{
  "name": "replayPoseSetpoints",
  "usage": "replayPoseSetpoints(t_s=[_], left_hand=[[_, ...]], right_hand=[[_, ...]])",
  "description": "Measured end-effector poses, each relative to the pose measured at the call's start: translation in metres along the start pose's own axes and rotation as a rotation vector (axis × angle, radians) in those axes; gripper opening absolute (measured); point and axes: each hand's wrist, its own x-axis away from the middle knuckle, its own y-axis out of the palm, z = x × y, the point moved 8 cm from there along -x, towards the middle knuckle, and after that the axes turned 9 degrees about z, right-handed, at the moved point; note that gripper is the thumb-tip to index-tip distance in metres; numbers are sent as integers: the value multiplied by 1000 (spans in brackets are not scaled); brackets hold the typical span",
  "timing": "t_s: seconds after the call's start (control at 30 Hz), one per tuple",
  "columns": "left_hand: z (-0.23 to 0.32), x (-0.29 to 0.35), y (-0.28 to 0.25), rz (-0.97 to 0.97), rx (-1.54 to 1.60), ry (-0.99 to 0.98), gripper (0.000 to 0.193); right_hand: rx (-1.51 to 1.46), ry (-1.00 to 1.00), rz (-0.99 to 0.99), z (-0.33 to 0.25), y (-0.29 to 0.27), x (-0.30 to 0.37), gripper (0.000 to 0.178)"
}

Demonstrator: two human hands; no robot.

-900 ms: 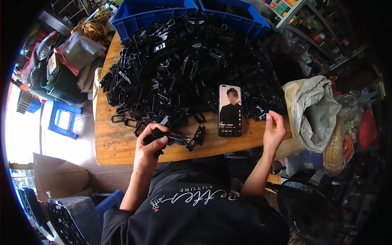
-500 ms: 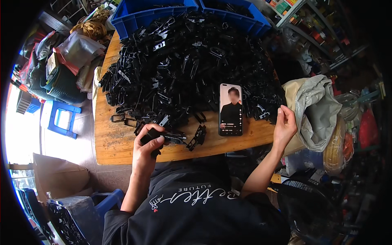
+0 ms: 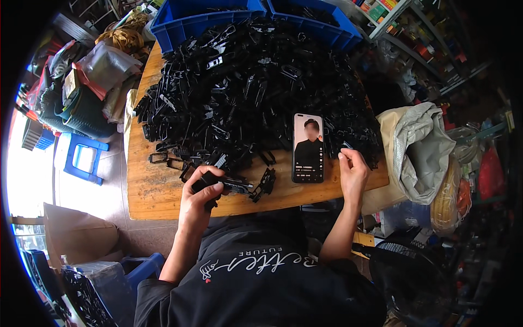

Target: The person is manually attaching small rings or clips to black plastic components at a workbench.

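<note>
Using the black smartphone with a lit screen (image 3: 308, 148) as the landmark, since it's on the wooden tabletop (image 3: 158, 199) right between the two hands. Its screen has a person in a dark top against a pale background.

Left hand (image 3: 196, 200) is off to the phone's left, fingers wrapped snugly around a blocky black plastic part (image 3: 205, 181), thumb pressed on top. A slimmer black length pokes out toward the phone, but I honestly can't tell if it's the same piece or something lying behind. Between that and the phone there's a loose, skeletal black clip-like piece (image 3: 264, 185) sitting on its own.

Right hand (image 3: 354, 171) is just right of the phone, near its lower half, fingers curled in narrow with the tips close to the thumb. Can't tell if there's anything tiny pinched in there.

Beyond the phone, and spreading well to its left, is a massive tangled heap of glossy black plastic parts (image 3: 239, 103). Past that, farthest from the phone, are two blue plastic crates (image 3: 218, 20) with more dark stuff inside. Well right of the phone there's a crumpled grey-white woven sack (image 3: 417, 144), and way over to its left a blue plastic stool (image 3: 98, 163) on the floor.
</note>
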Motion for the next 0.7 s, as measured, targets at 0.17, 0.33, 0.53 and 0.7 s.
replayPoseSetpoints(t_s=[0.17, 0.33, 0.53, 0.7], left_hand=[[-1, 1, 1, -6, -10, -8, 22], [-1, 0, 0, -26, 19, -18, 20], [-3, -1, 0, -13, 3, -30, 20], [-4, -2, 3, -7, -12, -37, 22]], right_hand=[[48, -7, -35, -13, 17, -2, 12], [116, -102, -50, -10, 30, -3, 11], [146, -117, 4, -7, 16, -2, 6], [75, 106, -25, 1, 5, 2, 4]])
